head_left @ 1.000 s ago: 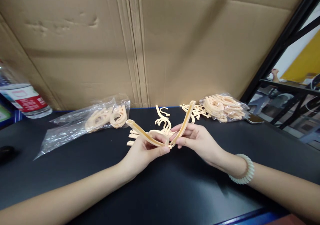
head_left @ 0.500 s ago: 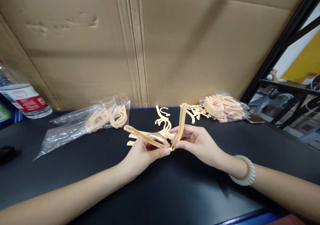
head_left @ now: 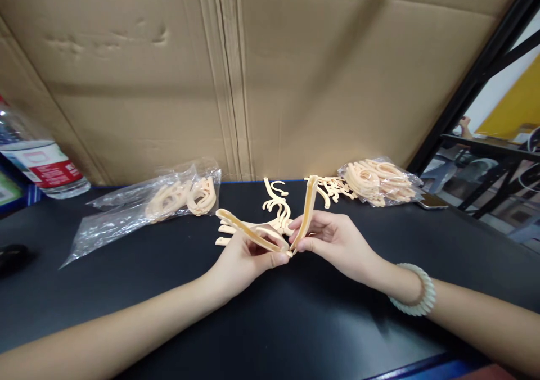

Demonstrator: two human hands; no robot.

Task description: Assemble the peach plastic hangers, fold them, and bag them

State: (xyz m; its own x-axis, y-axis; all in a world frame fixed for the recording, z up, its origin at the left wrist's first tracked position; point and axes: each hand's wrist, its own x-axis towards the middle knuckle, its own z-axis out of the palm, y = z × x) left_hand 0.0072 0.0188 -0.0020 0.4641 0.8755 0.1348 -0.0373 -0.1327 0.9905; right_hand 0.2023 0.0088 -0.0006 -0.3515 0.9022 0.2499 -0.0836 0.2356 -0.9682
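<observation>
My left hand is closed on one cream plastic arm of a folding clothes hanger. The fingers of my right hand pinch a second hanger arm, which stands steeply upward. Both arms meet in a V just between my thumbs, their hollow inner sides facing me. How the ends fit together there is too small to make out. Behind my hands lie several cream hangers with hooks showing, partly hidden by my left hand.
A clear bag of hanger parts lies at left, another full bag at right. Loose cream hooks lie beside the latter, a phone past it. A water bottle and dark mouse are far left. Cardboard walls the back.
The left hanger arm is tilted slightly more upward, so the V looks a little narrower. Both hands keep their hold; the whole view has shifted slightly.
</observation>
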